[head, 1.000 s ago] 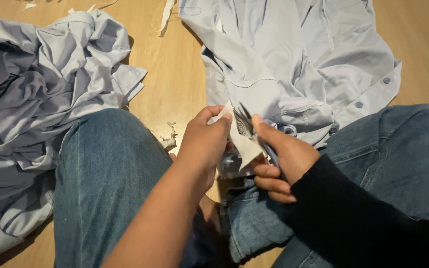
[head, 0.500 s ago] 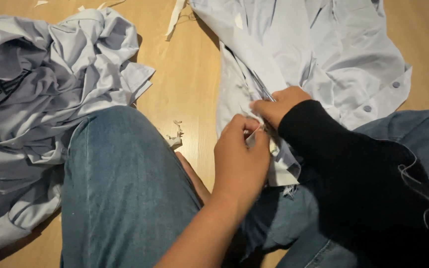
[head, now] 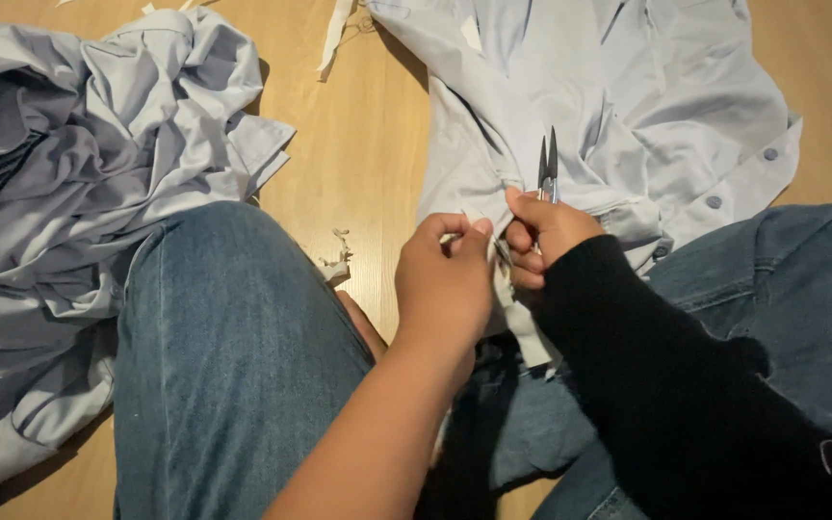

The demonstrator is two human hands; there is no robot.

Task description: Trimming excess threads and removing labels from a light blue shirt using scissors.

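Observation:
A pale blue shirt [head: 618,106] lies spread on the wooden floor in front of me. My left hand [head: 445,284] pinches a fold of its fabric near the edge. Right beside it, my right hand [head: 543,236], in a black sleeve, holds small metal thread snips [head: 547,164] whose two blades point up and away over the shirt. Both hands touch the cloth and sit close together above my lap.
A second crumpled pale blue garment [head: 79,164] is heaped at the left. My knees in blue jeans [head: 223,347] fill the lower part of the view. Small fabric scraps and threads [head: 341,252] lie on the wooden floor [head: 363,144] between the garments.
The shirt edge that both hands had lifted toward me now lies lower on the shirt. The snips, hidden before, now stick up from my right hand with blades showing.

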